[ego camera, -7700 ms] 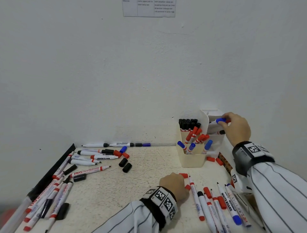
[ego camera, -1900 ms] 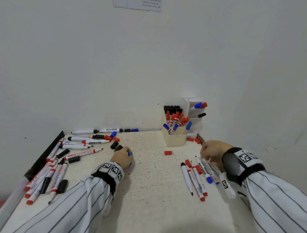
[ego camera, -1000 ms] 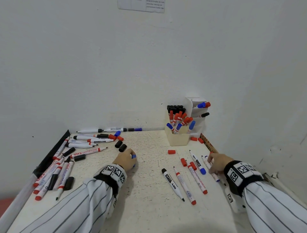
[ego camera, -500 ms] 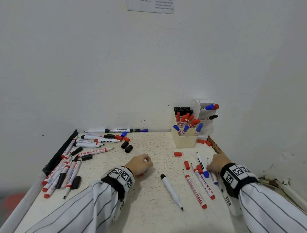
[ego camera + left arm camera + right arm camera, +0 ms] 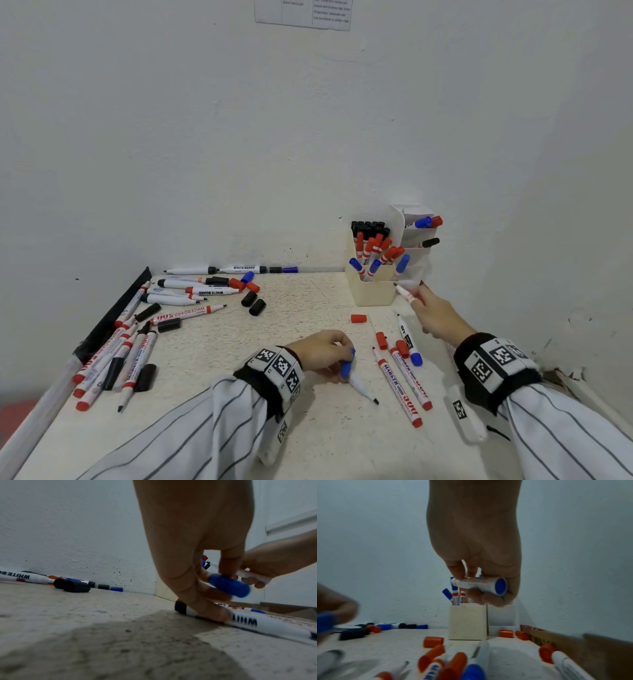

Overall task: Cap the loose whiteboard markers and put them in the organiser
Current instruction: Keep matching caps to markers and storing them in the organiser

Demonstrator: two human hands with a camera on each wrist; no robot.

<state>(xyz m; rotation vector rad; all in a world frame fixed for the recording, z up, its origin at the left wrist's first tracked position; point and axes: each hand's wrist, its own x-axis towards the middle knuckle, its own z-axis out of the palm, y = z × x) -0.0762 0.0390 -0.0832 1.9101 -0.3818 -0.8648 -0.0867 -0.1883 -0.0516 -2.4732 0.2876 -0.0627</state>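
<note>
Left hand (image 5: 322,353) pinches a blue cap (image 5: 229,586) between thumb and forefinger while a lower fingertip presses a black-tipped marker (image 5: 363,389) against the desk (image 5: 205,394). Right hand (image 5: 436,317), raised just in front of the organiser (image 5: 373,291), curls round a blue-ended marker (image 5: 481,586). More uncapped markers and red caps lie between the two hands; others lie to the left of the left hand. Judged light, rigid and smooth, the round barrels should roll readily; grip mid-barrel, clear of the inked tip, and push the cap on along the axis.
</note>
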